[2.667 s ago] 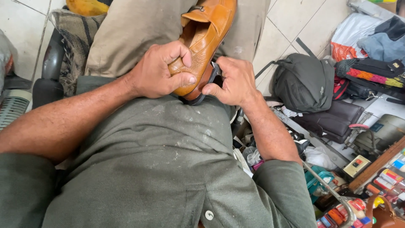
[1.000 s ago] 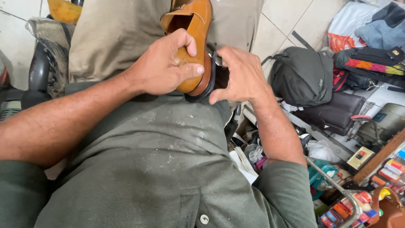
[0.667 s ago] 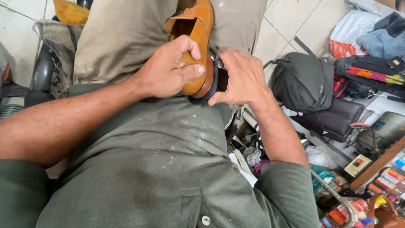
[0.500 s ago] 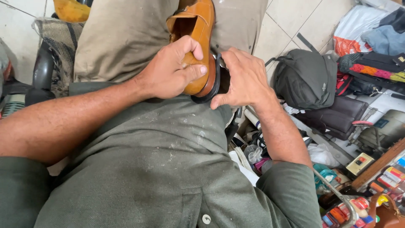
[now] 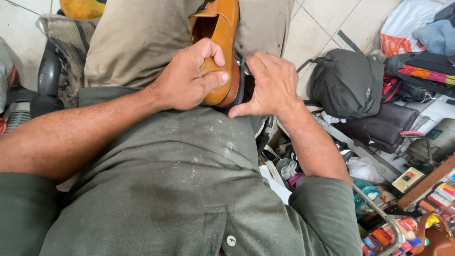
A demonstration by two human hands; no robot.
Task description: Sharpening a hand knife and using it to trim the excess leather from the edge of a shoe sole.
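The tan leather shoe (image 5: 222,45) lay on my lap, heel end toward my stomach, its dark sole (image 5: 241,87) turned to the right. My left hand (image 5: 187,78) was closed around the heel, thumb pressed along the leather near the sole edge. My right hand (image 5: 270,83) was curled against the sole side, fingers bent on the dark rim. Beyond my right arm, a dark grey backpack (image 5: 348,83) sat on the tiled floor (image 5: 327,19), near a heap of bags (image 5: 417,71).
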